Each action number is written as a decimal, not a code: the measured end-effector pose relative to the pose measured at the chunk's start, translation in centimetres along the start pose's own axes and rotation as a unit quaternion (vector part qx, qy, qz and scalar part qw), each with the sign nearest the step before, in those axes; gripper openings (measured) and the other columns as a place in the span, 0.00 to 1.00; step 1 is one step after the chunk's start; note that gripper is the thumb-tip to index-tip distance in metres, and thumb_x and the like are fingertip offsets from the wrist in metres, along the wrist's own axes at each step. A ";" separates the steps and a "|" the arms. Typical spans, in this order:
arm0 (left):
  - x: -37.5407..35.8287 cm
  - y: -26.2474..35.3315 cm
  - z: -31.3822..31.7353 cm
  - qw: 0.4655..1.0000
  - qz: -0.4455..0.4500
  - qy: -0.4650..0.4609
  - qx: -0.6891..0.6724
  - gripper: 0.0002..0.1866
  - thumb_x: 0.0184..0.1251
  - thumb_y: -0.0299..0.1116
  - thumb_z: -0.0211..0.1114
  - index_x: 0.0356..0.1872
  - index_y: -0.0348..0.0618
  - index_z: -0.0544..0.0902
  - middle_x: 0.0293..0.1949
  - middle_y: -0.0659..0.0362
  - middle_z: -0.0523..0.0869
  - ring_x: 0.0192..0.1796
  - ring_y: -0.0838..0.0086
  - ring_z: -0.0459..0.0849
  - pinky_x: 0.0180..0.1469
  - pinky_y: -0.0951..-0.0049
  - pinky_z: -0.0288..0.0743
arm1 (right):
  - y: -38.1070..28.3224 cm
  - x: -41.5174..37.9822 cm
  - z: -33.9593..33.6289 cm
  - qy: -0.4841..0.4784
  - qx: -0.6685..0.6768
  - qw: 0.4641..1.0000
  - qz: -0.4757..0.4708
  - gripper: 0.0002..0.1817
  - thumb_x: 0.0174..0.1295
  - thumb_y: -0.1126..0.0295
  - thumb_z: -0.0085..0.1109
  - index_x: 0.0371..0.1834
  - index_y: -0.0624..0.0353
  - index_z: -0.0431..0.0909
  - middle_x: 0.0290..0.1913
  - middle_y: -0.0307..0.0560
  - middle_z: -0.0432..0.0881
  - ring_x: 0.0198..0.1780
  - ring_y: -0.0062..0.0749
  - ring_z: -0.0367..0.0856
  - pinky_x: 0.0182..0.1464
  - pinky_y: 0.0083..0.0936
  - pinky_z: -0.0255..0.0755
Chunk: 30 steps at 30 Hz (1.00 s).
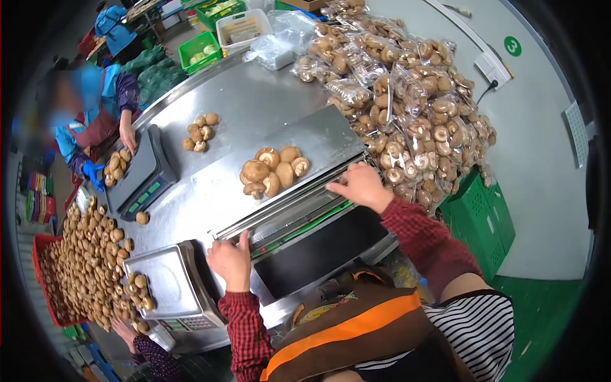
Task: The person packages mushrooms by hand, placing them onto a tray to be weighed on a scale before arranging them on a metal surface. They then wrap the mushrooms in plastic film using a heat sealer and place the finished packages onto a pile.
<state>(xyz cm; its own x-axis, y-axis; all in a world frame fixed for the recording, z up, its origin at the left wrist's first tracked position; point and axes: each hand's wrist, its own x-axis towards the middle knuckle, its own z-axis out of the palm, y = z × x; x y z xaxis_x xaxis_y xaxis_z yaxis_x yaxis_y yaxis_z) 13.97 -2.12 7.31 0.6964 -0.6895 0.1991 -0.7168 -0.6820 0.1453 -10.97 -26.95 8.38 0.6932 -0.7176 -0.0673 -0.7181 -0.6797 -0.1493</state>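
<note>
Touching rail [289, 198] ends: left hand [230, 262], right hand [365, 186], both part-open, nothing clasped. Mushrooms [270, 170] likely light, soft, bruisable; best cupped round caps.

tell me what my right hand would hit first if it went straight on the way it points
Your right hand would first meet the metal rail at its fingers; past that, probably the group of mushrooms, though depth is unclear.

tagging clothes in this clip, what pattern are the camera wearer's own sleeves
The sleeves are red and black check, clearest in the head view.
</note>
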 end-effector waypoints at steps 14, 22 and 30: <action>15.8 3.0 -4.0 0.811 0.055 0.034 -0.581 0.22 0.79 0.38 0.46 0.53 0.32 0.83 0.46 0.50 0.88 0.51 0.67 0.84 0.57 0.65 0.73 | -2.6 14.5 -5.6 0.074 0.820 0.567 0.018 0.15 0.73 0.63 0.48 0.47 0.64 0.77 0.37 0.47 0.86 0.37 0.34 0.85 0.44 0.24 0.79; 13.5 1.3 4.6 0.926 0.267 -0.087 -0.252 0.35 0.57 0.51 0.73 0.59 0.39 0.75 0.65 0.42 0.73 0.71 0.56 0.66 0.69 0.56 0.63 | -1.9 17.0 3.3 -0.087 0.612 0.780 0.097 0.18 0.74 0.61 0.48 0.43 0.67 0.80 0.38 0.47 0.86 0.38 0.24 0.85 0.38 0.17 0.76; 11.6 2.6 1.3 0.868 0.087 -0.225 -0.433 0.45 0.40 0.42 0.86 0.61 0.37 0.72 0.30 0.57 0.83 0.33 0.76 0.79 0.39 0.73 0.75 | -1.2 17.3 -1.8 -0.283 0.270 0.919 -0.049 0.40 0.67 0.33 0.43 0.40 0.65 0.85 0.33 0.49 0.83 0.33 0.32 0.78 0.37 0.33 0.73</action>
<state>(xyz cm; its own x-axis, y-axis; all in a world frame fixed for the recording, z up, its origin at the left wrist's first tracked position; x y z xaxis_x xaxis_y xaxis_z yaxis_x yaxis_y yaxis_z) 20.23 -12.26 8.78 0.3780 -0.9223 -0.0799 -0.4340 -0.2528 0.8647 1.76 -38.77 9.16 0.7834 -0.3599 -0.5068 -0.6215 -0.4527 -0.6394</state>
